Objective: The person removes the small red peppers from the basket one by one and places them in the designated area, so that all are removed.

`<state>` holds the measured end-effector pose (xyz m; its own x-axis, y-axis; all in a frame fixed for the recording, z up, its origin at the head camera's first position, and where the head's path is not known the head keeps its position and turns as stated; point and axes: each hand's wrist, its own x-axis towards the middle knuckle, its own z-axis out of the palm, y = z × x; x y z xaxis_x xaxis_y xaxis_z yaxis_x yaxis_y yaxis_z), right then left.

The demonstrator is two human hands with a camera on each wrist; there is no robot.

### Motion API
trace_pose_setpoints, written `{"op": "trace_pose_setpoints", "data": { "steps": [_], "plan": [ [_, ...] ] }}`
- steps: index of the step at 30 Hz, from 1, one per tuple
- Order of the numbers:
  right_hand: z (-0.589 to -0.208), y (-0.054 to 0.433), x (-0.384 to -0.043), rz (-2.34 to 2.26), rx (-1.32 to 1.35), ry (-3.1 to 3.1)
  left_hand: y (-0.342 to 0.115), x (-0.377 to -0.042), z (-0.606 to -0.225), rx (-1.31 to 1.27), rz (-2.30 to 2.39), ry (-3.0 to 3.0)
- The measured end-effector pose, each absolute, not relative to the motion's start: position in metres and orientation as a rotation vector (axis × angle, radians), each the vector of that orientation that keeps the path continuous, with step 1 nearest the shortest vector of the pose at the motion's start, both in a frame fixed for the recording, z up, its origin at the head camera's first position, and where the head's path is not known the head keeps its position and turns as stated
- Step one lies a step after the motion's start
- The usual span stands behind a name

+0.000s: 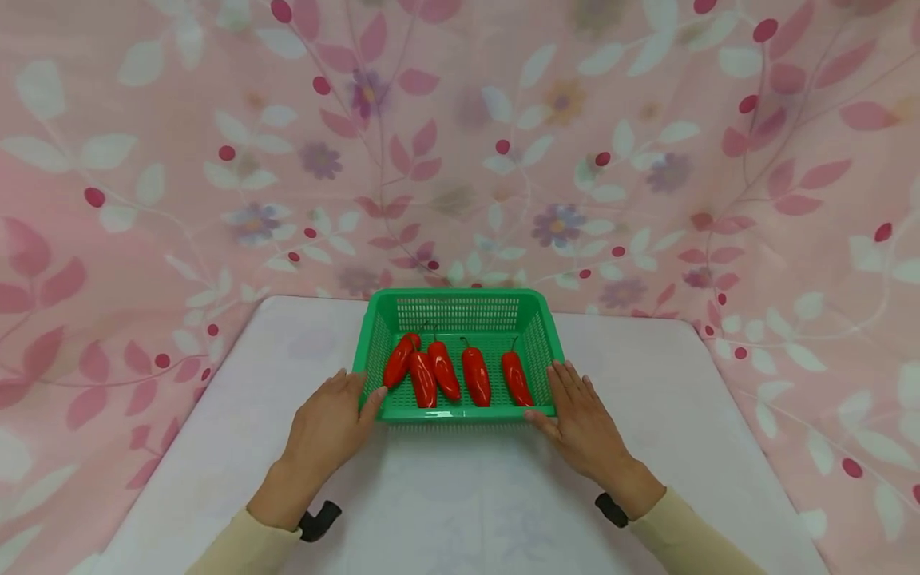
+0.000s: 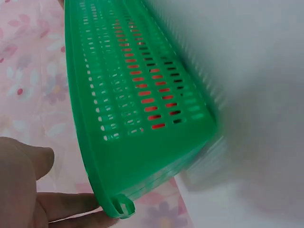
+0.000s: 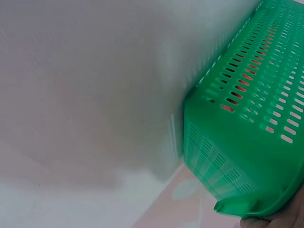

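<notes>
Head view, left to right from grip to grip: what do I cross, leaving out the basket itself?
Left grip → bunched red peppers → single red pepper just right of them → rightmost red pepper → right grip.

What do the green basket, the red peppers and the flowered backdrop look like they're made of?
Green basket: likely moulded plastic with a slight sheen, given its slotted walls and smooth rim. Red peppers: smooth and glossy with bright highlights; real or plastic imitations, the look leaves open. Flowered backdrop: probably matte printed cloth, as it shows no hard glare.
</notes>
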<state>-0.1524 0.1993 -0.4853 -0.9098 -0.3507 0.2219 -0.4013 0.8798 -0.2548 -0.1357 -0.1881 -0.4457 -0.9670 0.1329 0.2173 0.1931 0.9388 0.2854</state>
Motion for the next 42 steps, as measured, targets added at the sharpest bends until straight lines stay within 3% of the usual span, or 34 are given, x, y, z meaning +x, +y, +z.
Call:
{"op": "trace_pose_setpoints", "data": {
  "steps": [12,29,42],
  "plan": [
    [-0.487,0.197,-0.152,0.435,0.541,-2.877,-0.202,-0.182,-0.456,-0.428,-0.346,-3.136],
    [-0.489,0.197,-0.151,0.408,0.543,-2.872,-0.215,-0.215,-0.451,-0.543,-0.234,-3.138],
    [-0.494,0.194,-0.148,0.445,0.508,-2.843,-0.208,-0.191,-0.451,-0.491,-0.316,-3.129]
  ]
}}
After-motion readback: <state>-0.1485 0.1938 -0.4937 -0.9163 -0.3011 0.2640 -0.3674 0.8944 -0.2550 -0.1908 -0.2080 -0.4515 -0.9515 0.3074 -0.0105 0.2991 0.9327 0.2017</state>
